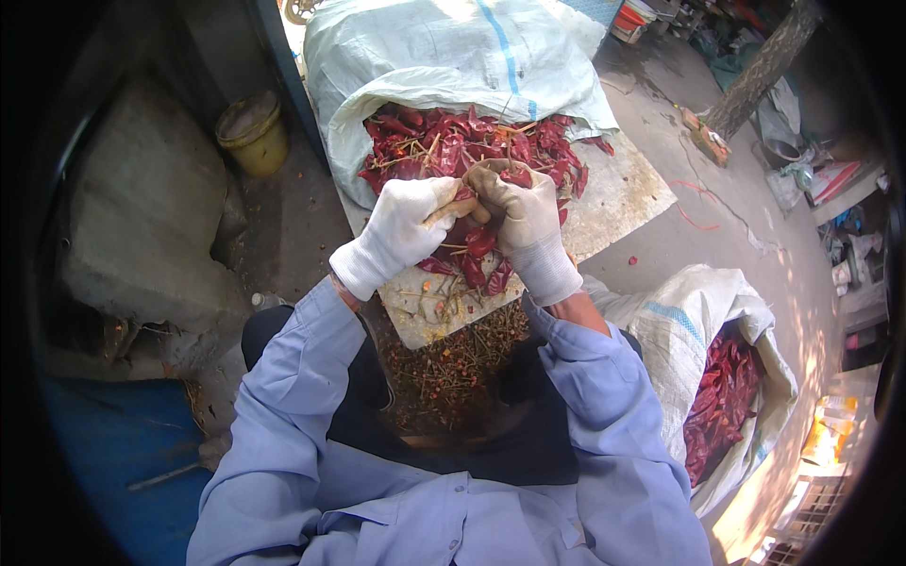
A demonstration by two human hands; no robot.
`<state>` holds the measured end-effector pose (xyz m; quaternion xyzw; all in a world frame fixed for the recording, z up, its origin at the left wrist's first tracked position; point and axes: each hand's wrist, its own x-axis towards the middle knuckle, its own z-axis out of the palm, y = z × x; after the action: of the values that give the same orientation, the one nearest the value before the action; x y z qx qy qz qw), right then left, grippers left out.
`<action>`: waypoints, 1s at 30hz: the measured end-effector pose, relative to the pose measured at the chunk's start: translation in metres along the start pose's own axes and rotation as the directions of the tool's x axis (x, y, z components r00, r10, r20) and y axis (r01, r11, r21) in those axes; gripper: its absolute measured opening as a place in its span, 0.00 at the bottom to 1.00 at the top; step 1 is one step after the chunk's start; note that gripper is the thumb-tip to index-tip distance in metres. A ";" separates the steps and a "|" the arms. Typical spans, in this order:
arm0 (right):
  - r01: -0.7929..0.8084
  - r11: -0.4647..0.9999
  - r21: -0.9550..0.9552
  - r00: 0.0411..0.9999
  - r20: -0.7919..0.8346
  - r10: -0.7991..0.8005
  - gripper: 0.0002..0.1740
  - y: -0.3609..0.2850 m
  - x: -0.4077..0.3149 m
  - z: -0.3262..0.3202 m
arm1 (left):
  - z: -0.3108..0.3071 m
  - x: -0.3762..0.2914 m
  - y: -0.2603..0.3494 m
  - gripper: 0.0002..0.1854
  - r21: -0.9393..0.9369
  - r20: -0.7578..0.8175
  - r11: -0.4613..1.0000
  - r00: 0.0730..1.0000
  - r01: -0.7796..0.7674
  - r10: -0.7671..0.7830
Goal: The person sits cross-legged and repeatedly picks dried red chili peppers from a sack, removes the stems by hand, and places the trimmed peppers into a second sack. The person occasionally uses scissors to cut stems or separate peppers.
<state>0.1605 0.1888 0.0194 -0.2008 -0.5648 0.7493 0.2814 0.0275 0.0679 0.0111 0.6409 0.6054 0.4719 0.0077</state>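
Both my hands wear white knit work gloves with tan palms, and they meet over the near side of a heap of dried red chili peppers (453, 152). My left hand (407, 219) pinches a dried red chili (465, 193) between thumb and fingers. Curled beside it, my right hand (524, 219) grips another dried chili (517, 175) with a stem pointing up. The heap spills from the mouth of a white woven sack (453, 56) onto a pale board (623, 205). Loose stems (446, 301) lie on the board's near corner.
At my right stands a second woven sack (658, 318) holding more dried chilies (722, 396). Stems and scraps (453, 368) cover the floor between my legs. A yellow bucket (262, 152) is at the left. A tree trunk (768, 67) rises at the upper right.
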 end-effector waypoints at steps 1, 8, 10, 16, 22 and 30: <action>-0.027 0.996 0.084 1.000 0.008 0.026 0.11 0.002 -0.001 0.000 | 0.000 -0.001 -0.002 0.06 -0.004 -0.020 0.999 0.999 -0.046 0.045; -0.122 0.902 0.413 0.993 0.045 0.114 0.10 0.018 0.002 -0.001 | 0.000 -0.005 0.001 0.05 -0.041 -0.101 0.990 0.987 -0.132 0.127; -0.132 0.842 0.523 0.990 0.025 0.140 0.11 0.017 0.007 -0.007 | 0.000 -0.006 0.008 0.06 0.101 -0.180 0.974 0.959 -0.201 0.217; 0.056 0.725 0.686 0.979 -0.182 0.097 0.13 0.007 0.020 -0.020 | -0.002 -0.009 0.020 0.12 -0.630 -0.023 0.661 0.841 0.407 -0.540; 0.187 0.560 0.807 0.967 -0.251 0.040 0.12 -0.006 0.019 -0.025 | 0.010 -0.009 0.018 0.11 -0.812 0.216 0.339 0.783 0.476 -0.583; 0.248 0.805 0.539 0.967 -0.193 -0.168 0.20 0.019 0.000 0.008 | 0.037 -0.011 0.013 0.13 -0.894 0.227 0.186 0.768 0.409 -0.599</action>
<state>0.1517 0.1793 0.0039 -0.0971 -0.3193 0.8305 0.4459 0.0622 0.0765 -0.0076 0.2456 0.4170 0.7451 0.4589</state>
